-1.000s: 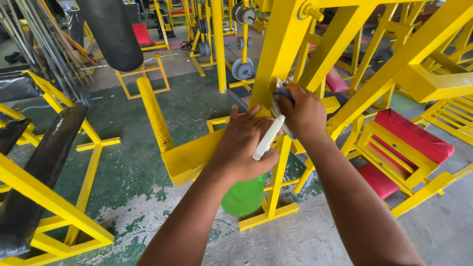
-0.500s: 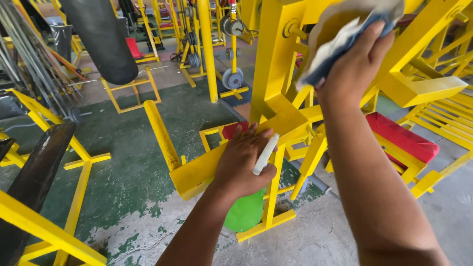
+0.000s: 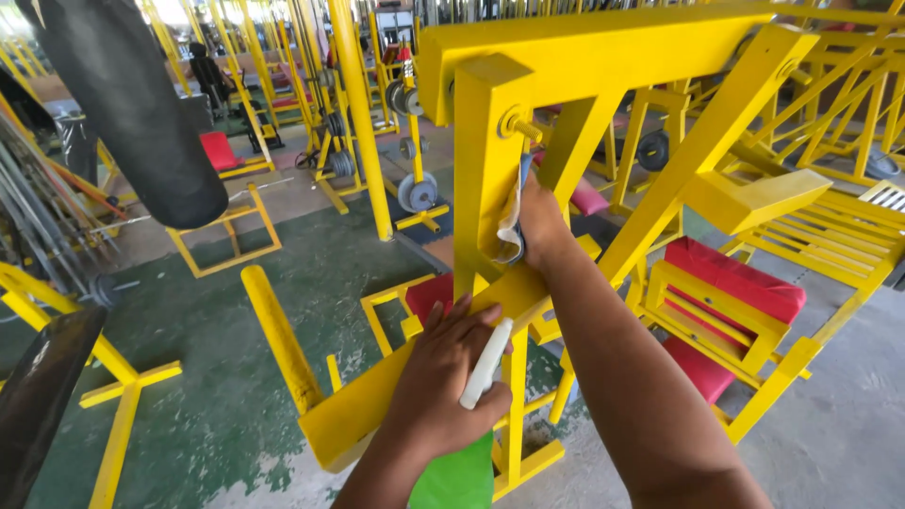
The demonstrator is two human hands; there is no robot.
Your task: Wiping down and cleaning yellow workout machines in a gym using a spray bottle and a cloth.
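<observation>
My right hand presses a white and blue cloth against the upright post of a yellow gym machine, just below a bolt. My left hand is wrapped around the white trigger head of a green spray bottle, held low in front of the machine's slanted yellow arm. Most of the bottle's body runs off the bottom edge.
Red padded seats sit in yellow frames at the right. A black punching bag hangs at the upper left. A black padded bench is at the far left. More yellow machines and weight plates stand behind on the green painted floor.
My right hand came down with the cloth from high on the frame onto the upright post. The view has tilted up and moved closer. My left hand kept hold of the bottle.
</observation>
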